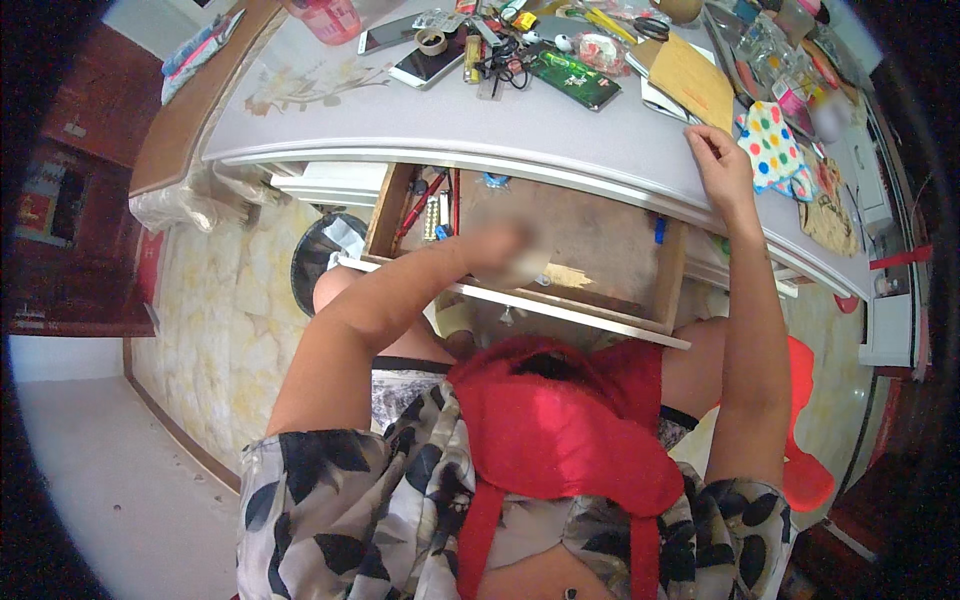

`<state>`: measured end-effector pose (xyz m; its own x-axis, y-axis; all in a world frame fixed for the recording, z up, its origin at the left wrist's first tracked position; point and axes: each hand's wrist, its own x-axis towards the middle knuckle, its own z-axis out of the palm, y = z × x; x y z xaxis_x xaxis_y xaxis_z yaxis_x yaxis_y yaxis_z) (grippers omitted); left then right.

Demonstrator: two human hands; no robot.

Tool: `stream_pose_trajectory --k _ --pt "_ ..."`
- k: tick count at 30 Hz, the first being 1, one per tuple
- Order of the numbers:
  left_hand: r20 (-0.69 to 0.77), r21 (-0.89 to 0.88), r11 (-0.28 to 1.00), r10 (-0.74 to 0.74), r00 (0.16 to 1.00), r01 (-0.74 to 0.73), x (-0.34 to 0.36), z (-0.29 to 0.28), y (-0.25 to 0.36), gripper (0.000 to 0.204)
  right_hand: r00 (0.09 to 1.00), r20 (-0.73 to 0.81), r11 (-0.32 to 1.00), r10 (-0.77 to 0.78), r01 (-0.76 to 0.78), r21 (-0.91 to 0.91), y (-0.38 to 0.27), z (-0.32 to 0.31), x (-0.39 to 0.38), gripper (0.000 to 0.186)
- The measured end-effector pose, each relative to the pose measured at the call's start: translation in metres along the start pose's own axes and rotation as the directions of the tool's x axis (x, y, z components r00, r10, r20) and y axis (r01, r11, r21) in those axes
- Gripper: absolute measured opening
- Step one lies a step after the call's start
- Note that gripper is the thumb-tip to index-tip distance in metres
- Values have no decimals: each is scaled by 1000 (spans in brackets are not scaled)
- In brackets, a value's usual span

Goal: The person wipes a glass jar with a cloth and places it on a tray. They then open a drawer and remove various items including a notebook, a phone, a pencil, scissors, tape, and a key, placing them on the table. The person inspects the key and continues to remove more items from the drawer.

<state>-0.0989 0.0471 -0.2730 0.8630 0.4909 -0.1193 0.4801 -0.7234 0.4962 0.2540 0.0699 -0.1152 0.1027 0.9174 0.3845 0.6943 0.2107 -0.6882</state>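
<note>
Drawer [610,262] open under L hand [505,250], blurred, grip unclear; R hand [720,160] fisted, empty, on desk [420,115] edge.

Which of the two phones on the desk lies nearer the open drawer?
The white-edged phone, lying just below the tape roll. The other phone sits farther back, beside the pink bottle, so it is farther from the drawer.

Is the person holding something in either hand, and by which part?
It cannot be told: the left hand is blurred inside the open drawer. The right hand rests closed on the desk edge, nothing visible in it.
</note>
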Motion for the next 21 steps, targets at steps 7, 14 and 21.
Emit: stream_pose_trajectory --k 7,14,21 --pt "57 -8 998 -66 996 66 4 10 -11 28 1000 4 999 -22 22 -47 0 -1 0 23" --pt "-81 225 969 120 989 -99 3 24 -24 34 999 39 999 28 -27 -29 -1 0 2 20" --pt "-202 38 890 453 868 -455 -33 -141 70 37 1000 6 1000 -9 9 -8 -3 0 -1 22"
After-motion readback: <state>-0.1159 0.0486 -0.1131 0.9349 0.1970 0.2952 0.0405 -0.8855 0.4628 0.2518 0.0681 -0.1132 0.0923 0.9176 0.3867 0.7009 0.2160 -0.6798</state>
